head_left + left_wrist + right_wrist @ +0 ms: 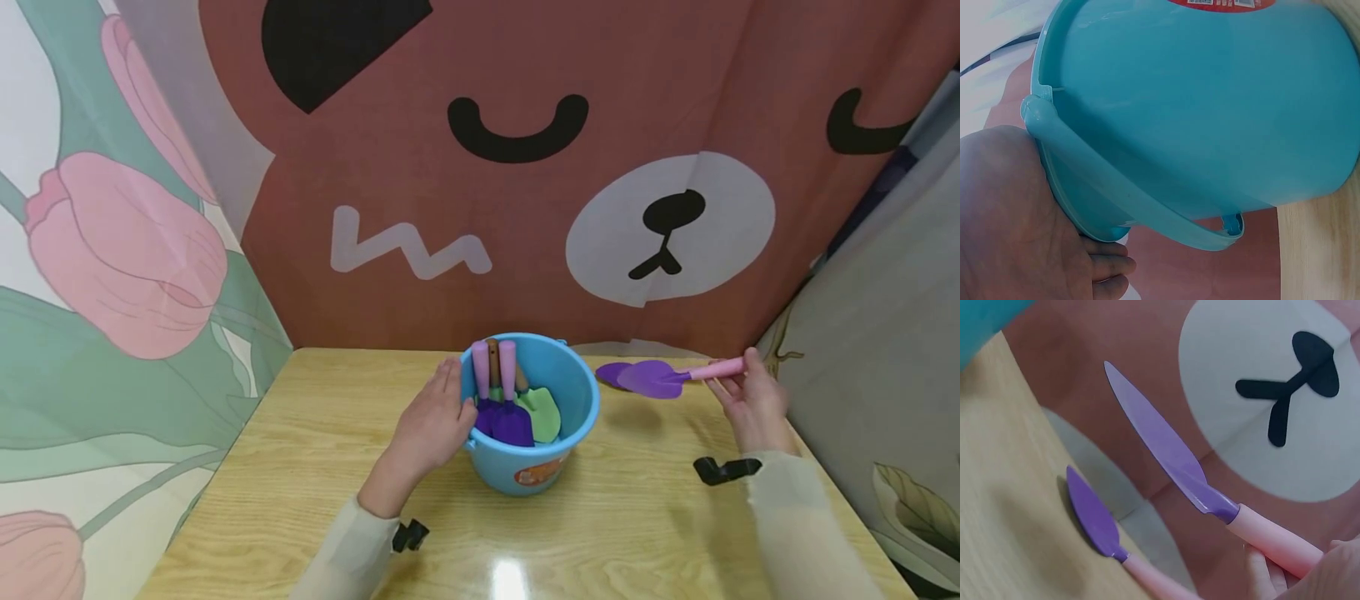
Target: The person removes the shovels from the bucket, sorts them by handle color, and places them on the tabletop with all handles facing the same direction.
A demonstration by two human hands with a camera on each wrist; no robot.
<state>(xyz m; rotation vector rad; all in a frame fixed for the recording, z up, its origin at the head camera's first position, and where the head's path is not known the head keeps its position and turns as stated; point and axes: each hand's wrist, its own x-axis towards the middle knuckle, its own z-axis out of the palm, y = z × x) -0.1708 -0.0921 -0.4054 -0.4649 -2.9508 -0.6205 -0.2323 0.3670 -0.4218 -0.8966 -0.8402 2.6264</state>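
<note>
A purple-bladed trowel (651, 379) with a pink handle is in my right hand (759, 402), pinched by the handle's end, its blade pointing left above the table. Behind it, a second purple trowel (1092, 512) lies on the table by the back curtain, also pink-handled. My left hand (431, 414) rests against the left rim of a light blue bucket (517, 468), with fingers extended along the outside. Inside the bucket stand two more purple trowels (512, 423) with pink handles up, beside a green-bladed tool (543, 412) and brown handles (493, 360).
The wooden table (352, 392) meets a hanging curtain (517, 275) printed with a bear face along its back edge. Patterned cloths (127, 250) hang at both sides. The bucket's handle (1122, 181) hangs down its side in the left wrist view.
</note>
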